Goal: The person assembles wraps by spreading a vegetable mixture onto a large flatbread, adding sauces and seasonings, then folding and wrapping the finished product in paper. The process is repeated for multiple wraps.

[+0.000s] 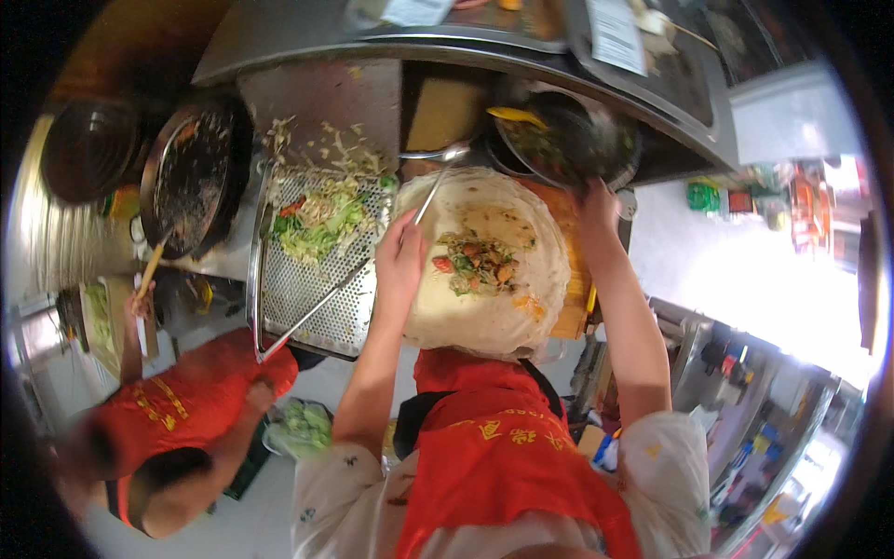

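Note:
My left hand (401,244) grips a long-handled metal utensil (434,187), whose shiny end reaches past the far edge of a large round flatbread (447,314). A mound of mixed filling (482,264), with greens, browned chunks and a red piece, lies on the bread, beside orange sauce. My right hand (598,202) is at the near rim of a dark pot (534,157), its fingers blurred and shaded, so I cannot tell its grip. A yellow utensil (517,115) rests in that pot. Left of the bread, a perforated metal tray (325,307) holds shredded vegetables (321,216).
A metal rod (314,307) slants across the tray's near side. A blackened wok (192,182) stands at left, where a co-worker in a red apron (195,398) holds its wooden handle (150,269). A steel shelf edge (475,56) overhangs the far side. Scraps litter the counter behind the tray.

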Demonstrator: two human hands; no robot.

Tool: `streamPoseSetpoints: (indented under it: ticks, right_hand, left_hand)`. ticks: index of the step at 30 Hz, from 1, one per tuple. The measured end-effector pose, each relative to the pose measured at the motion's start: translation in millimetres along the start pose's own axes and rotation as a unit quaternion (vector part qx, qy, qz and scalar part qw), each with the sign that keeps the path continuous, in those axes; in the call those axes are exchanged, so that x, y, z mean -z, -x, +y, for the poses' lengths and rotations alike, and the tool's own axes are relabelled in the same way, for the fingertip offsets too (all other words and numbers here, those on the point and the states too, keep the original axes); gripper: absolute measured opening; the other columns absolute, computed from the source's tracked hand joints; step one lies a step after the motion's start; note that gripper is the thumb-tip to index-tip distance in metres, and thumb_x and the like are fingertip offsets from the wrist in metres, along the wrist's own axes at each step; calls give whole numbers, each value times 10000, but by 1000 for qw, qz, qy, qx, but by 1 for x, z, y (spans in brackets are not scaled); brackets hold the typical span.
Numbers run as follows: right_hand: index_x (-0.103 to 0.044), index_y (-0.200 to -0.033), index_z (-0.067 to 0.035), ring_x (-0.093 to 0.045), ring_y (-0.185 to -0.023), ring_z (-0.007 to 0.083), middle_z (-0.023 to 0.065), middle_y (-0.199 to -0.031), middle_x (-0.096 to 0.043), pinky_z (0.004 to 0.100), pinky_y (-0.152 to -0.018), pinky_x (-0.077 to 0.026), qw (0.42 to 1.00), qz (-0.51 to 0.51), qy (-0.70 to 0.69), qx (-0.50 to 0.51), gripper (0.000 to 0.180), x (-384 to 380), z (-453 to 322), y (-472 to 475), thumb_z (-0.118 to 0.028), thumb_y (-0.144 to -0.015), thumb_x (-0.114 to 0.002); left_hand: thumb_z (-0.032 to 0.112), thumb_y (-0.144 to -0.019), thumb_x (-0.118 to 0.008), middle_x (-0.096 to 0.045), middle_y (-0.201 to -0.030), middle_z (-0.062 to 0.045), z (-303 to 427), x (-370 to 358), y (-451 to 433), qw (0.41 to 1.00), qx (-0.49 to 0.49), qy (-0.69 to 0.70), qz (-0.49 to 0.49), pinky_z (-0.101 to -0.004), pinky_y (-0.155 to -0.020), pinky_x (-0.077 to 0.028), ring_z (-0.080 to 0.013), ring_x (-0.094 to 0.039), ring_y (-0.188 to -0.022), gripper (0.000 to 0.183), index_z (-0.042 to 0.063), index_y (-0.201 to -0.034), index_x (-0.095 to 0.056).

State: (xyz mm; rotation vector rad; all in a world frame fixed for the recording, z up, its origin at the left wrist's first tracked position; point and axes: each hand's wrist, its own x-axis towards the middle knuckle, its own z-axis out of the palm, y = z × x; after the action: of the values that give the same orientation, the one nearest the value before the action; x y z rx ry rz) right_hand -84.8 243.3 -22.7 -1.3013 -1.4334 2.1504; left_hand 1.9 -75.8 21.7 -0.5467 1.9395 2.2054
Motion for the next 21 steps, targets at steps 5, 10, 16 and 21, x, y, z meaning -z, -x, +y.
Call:
streamPoseSetpoints:
  ticks: [5,10,16,21]
  right_hand:
    - [-569,-952,-40,-494,-553,107,15,-744,-513,239,-414,-375,999,1,46,-23,108,95,-12,86,-141,-922,-548]
    - [-567,-942,-53,-474,-543,106,7,-746,-508,252,-466,-387,995,52,87,-2,106,137,-11,157,-150,-911,-541]
    - [-550,-906,-38,-391,-512,88,-9,-709,-462,278,-471,-375,992,81,96,5,110,149,-3,174,-148,-906,-554]
    - [-546,-905,-32,-423,-522,89,-2,-725,-488,258,-457,-380,994,52,87,-36,144,123,-10,156,-169,-901,-590]
  left_hand:
    - [223,-989,-534,-635,-724,-53,53,-40,-106,969,-179,-168,-15,-263,-539,-465,-111,-575,-581,279,1,-1137,-619]
    - [263,-918,-613,-682,-850,-114,52,-131,-231,824,-392,-408,43,-361,-732,-526,-227,-650,-750,308,16,-1100,-627]
    - [268,-926,-614,-682,-894,-91,50,-165,-286,759,-307,-573,22,-318,-718,-500,-176,-628,-768,319,29,-1137,-622]
    - [271,-933,-615,-682,-930,-72,60,-121,-265,874,-219,-430,-55,-282,-707,-479,-133,-609,-783,330,39,-1167,-618]
